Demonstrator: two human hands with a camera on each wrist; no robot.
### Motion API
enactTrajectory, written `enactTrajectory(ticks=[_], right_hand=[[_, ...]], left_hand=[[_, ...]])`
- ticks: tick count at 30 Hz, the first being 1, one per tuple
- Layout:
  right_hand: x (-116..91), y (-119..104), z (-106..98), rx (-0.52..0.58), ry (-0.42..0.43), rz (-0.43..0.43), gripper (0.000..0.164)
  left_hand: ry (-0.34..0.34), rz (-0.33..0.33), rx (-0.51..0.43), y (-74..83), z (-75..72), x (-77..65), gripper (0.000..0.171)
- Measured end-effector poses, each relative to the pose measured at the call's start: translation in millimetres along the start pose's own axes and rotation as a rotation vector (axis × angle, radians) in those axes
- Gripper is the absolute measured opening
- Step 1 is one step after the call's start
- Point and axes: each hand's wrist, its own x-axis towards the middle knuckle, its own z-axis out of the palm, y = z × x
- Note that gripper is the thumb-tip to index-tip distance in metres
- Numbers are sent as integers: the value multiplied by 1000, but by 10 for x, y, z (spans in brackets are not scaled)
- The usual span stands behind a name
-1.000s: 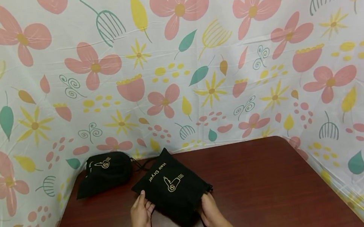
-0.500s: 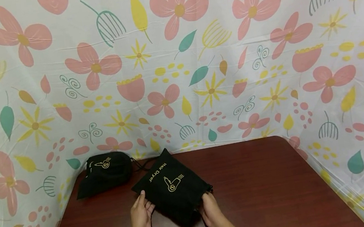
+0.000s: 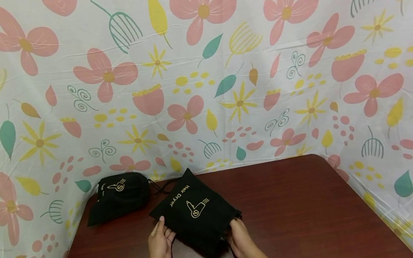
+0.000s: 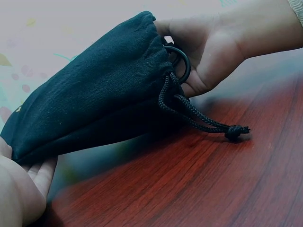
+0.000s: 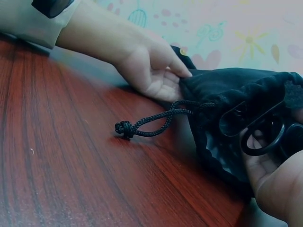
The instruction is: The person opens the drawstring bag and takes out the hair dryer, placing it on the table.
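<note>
A black drawstring bag [image 3: 195, 214] with gold "Hair Dryer" lettering and a dryer drawing lies tilted before me. My left hand [image 3: 160, 243] pinches its left corner, thumb on top and fingers underneath. At the mouth on the other side, my right hand [image 3: 239, 240] reaches in, fingertips hidden. Inside the gathered opening, the right wrist view shows part of a black hair dryer with a hanging ring [image 5: 262, 139]; my right fingers curl around it. A knotted drawstring [image 4: 232, 131] dangles from the mouth.
A second black bag [image 3: 126, 197] with a similar gold print, bulging, lies at the back left of the dark red wooden table [image 3: 298, 212]. Its cord trails toward the first bag. A floral curtain [image 3: 203, 103] hangs along the back and sides.
Both hands and the bag stay nearly in place. At the mouth of the bag, the right hand shifts very slightly.
</note>
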Motion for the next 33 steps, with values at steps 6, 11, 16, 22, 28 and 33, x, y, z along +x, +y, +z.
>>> enactTrajectory(ticks=[6, 11, 16, 22, 28, 33], right_hand=[[-12, -15, -11, 4, -22, -10, 29], [-27, -23, -34, -6, -43, -30, 28], [-27, -24, -57, -9, -60, -38, 24], [-31, -60, -75, -14, -59, -4, 29], [-36, -90, -106, -20, -98, 40, 35], [-41, -76, -129, -33, -99, 33, 36]], left_hand=[[2, 4, -4, 2, 4, -5, 74], [6, 8, -6, 1, 7, -3, 76], [0, 6, -12, 0, 7, -9, 76], [7, 6, -30, 8, -1, -14, 74], [3, 8, -44, 13, -6, -13, 73], [3, 13, -64, 14, -9, -15, 72]])
